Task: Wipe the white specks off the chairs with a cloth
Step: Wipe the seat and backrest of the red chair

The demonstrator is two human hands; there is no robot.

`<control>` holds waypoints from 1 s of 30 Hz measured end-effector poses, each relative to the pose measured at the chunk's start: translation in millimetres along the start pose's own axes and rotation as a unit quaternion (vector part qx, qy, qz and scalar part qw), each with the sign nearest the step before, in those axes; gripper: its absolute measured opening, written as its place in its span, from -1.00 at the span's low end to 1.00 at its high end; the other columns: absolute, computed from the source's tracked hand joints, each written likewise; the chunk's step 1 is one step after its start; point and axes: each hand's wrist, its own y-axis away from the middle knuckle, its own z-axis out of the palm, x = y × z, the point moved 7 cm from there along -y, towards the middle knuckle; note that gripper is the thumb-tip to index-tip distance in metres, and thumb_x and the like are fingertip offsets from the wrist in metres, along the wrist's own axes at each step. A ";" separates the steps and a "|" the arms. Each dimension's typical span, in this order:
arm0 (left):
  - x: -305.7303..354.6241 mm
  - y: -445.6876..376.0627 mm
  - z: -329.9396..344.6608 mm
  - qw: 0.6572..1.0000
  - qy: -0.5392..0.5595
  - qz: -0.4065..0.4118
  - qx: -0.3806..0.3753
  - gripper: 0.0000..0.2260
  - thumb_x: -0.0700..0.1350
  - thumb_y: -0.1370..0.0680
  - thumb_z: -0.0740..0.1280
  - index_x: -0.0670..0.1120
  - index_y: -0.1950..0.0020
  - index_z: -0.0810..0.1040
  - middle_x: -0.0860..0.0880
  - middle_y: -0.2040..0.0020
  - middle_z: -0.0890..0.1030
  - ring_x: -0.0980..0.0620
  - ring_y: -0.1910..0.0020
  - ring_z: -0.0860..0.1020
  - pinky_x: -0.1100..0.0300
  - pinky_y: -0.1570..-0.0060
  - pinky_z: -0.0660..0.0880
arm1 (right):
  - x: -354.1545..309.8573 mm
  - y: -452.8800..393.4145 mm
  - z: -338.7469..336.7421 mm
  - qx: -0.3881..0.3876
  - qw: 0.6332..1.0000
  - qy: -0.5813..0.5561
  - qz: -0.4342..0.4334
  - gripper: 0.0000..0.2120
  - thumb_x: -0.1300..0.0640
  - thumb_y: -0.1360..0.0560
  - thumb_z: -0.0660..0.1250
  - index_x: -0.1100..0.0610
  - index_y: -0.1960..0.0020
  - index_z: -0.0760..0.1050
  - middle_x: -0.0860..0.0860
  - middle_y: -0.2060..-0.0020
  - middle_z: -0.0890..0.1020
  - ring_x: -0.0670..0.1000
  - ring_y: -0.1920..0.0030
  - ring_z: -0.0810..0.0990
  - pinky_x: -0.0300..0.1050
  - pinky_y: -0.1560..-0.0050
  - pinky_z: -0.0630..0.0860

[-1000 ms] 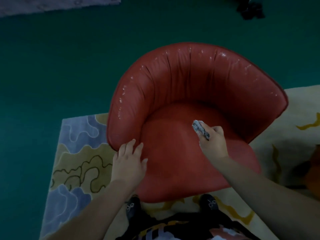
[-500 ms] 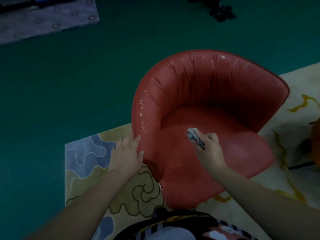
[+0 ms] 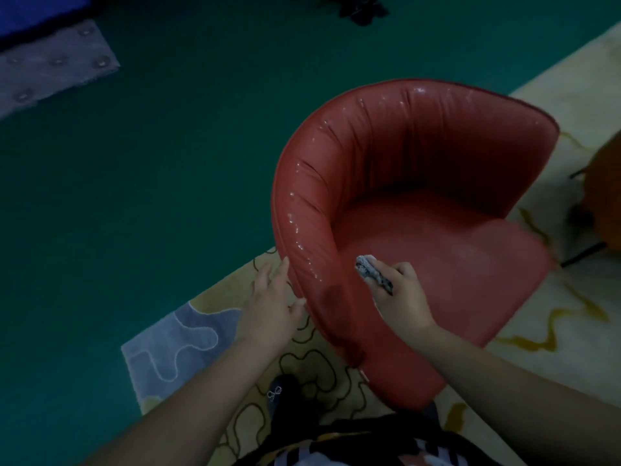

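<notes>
Chair (image 3: pixel 420 210): specks along rim beyond both hands. Left hand (image 3: pixel 272 304), fingers straight, steadies rim. Right hand (image 3: pixel 401 299) pinches cloth (image 3: pixel 373 274). Next, likely: wipe rim.

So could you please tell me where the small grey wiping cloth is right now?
In the head view, the small grey wadded cloth is pinched in the right hand, over the front left part of the red leather tub chair's seat, just inside its left armrest.

The red chair (image 3: pixel 420 213) has turned, its open front now swung to the right. The left hand (image 3: pixel 270 306) has slid off the armrest's top; its fingertips now touch the outer side.
</notes>
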 end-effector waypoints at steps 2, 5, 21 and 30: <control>-6.0 -7.2 0.4 0.999 0.000 0.032 -0.016 -0.27 0.13 -0.54 0.29 0.10 -0.56 -0.08 -0.03 -0.55 0.02 -0.03 -0.51 0.08 0.05 -0.42 0.20 | 0.5 10.5 16.2 0.019 0.999 -0.013 0.029 -0.63 0.12 -0.52 0.37 -0.06 -0.31 0.50 -0.13 0.10 0.38 -0.11 0.17 0.51 -0.36 0.16 0.52; -12.2 -17.9 4.8 0.996 -0.006 0.074 -0.050 -0.23 0.15 -0.53 0.31 0.08 -0.57 -0.11 0.00 -0.56 -0.01 0.00 -0.51 0.07 0.16 -0.36 0.17 | -1.5 31.0 37.5 0.046 0.997 -0.026 0.053 -0.64 0.14 -0.52 0.37 -0.07 -0.30 0.51 -0.13 0.11 0.37 -0.21 0.18 0.50 -0.48 0.22 0.44; -31.1 -51.1 51.6 0.980 0.131 0.005 -0.149 -0.08 0.00 -0.42 0.49 0.00 -0.57 -0.07 -0.11 -0.48 0.30 -0.14 -0.38 0.39 -0.06 -0.33 0.37 | 33.6 23.4 92.4 0.098 0.993 -0.001 0.073 -0.61 0.26 -0.51 0.36 -0.02 -0.30 0.51 -0.07 0.09 0.33 -0.10 0.09 0.41 -0.47 0.01 0.31; -33.0 -67.0 43.8 0.971 0.185 -0.014 -0.150 0.01 -0.07 -0.41 0.51 0.10 -0.56 -0.20 0.03 -0.54 0.17 -0.05 -0.22 0.54 -0.05 -0.29 0.43 | 24.6 24.9 97.6 0.081 0.997 0.009 0.006 -0.47 0.34 -0.48 0.35 -0.06 -0.36 0.45 -0.04 0.06 0.34 -0.16 0.08 0.37 -0.50 -0.05 0.29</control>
